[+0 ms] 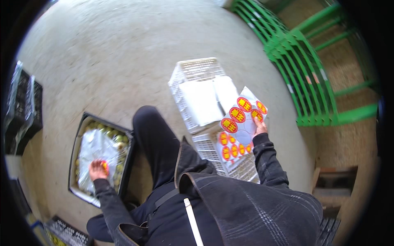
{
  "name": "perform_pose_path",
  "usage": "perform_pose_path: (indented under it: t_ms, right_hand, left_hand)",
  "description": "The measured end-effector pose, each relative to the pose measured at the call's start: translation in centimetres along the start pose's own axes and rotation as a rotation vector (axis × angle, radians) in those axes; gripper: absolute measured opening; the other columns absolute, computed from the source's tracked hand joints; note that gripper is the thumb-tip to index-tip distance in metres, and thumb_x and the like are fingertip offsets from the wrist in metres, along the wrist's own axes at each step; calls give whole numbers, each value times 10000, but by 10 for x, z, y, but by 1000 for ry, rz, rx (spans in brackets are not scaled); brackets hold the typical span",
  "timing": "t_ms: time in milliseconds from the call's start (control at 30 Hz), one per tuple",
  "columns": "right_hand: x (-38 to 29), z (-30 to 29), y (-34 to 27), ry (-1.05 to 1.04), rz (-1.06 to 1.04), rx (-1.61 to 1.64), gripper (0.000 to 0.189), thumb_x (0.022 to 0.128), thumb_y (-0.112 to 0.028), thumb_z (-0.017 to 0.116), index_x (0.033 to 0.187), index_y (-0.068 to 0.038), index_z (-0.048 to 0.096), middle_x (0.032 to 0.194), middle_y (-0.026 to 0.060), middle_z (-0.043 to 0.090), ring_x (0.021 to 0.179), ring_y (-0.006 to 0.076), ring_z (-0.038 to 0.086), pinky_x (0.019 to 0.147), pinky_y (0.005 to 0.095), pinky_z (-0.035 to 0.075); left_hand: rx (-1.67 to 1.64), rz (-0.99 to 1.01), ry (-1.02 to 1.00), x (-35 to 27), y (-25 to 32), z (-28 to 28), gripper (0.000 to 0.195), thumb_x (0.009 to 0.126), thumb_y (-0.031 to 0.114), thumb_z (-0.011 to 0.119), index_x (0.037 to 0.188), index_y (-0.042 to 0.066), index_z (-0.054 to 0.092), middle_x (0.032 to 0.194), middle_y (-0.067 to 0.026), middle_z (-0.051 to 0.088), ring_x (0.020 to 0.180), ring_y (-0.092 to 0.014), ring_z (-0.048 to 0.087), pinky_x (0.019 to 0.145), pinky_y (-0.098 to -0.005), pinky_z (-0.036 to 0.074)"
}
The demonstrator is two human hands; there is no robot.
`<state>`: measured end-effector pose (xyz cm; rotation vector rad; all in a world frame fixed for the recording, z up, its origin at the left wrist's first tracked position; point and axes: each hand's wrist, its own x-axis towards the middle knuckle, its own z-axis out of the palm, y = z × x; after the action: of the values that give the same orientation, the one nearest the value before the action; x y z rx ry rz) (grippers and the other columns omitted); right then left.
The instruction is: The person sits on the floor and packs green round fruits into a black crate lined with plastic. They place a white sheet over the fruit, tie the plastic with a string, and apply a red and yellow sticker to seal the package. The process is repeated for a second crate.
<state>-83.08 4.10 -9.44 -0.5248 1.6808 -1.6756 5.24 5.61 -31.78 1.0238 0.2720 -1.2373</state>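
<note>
My left hand (98, 170) lies on the clear plastic film (94, 144) over round green fruit (119, 139) in a black crate (132, 144). A round red and yellow sticker (105, 167) shows beside its fingers; whether they grip it or press on it, I cannot tell. In my right hand (260, 126) is a sheet of round red and yellow stickers (237, 115), with some circles bare. Just below it, more sticker sheets (234, 147) lie on a white plastic crate (209, 150).
Another white crate (177, 73) ahead holds white sheets or packets (200, 101). Green plastic racks or pallets (307, 80) stand at the right. Black crates (34, 104) wrapped in film are at the far left, and another black crate (69, 229) is at the lower left.
</note>
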Motion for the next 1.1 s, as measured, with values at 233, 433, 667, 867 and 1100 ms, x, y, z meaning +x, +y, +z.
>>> perform_pose_path:
  t_ms: [233, 433, 667, 867, 1100]
  right_hand:
    - [-51, -156, 53, 345, 152, -227, 481, 924, -195, 735, 1315, 48, 595, 1212, 127, 697, 1043, 251, 675, 963, 363, 514]
    - [-99, -228, 106, 473, 498, -483, 506, 842, -177, 817, 1254, 55, 636, 1141, 172, 721, 949, 263, 699, 854, 365, 543]
    - [-97, -352, 221, 262, 842, -996, 662, 851, -298, 801, 1402, -66, 517, 1188, 211, 697, 1030, 357, 685, 795, 572, 558]
    - [-84, -278, 131, 131, 435, -1682, 599, 734, -468, 812, 1157, -59, 699, 1124, 230, 712, 1080, 383, 685, 884, 435, 564]
    - [-3, 119, 17, -269, -377, -794, 295, 864, -101, 699, 1122, 23, 632, 911, 137, 710, 774, 193, 691, 684, 346, 573]
  left_hand:
    - [150, -3, -63, -44, 20, -18, 422, 1024, 501, 540, 1107, 117, 695, 1060, -51, 751, 957, -247, 727, 866, -447, 602]
    - [415, -90, 131, -34, 4, -37, 393, 1010, 505, 561, 1157, 161, 684, 992, 20, 707, 914, -175, 668, 856, -365, 558]
    - [390, 7, 227, -30, 27, -65, 370, 965, 458, 661, 1162, 145, 646, 940, -3, 696, 830, -196, 665, 775, -390, 577]
    - [339, 343, 359, -38, 73, -91, 198, 941, 259, 616, 799, 124, 584, 715, -29, 593, 598, -192, 585, 525, -355, 491]
    - [983, 948, 1207, -94, 76, -89, 422, 785, 216, 650, 1121, -39, 669, 1090, -239, 694, 1018, -407, 654, 962, -453, 511]
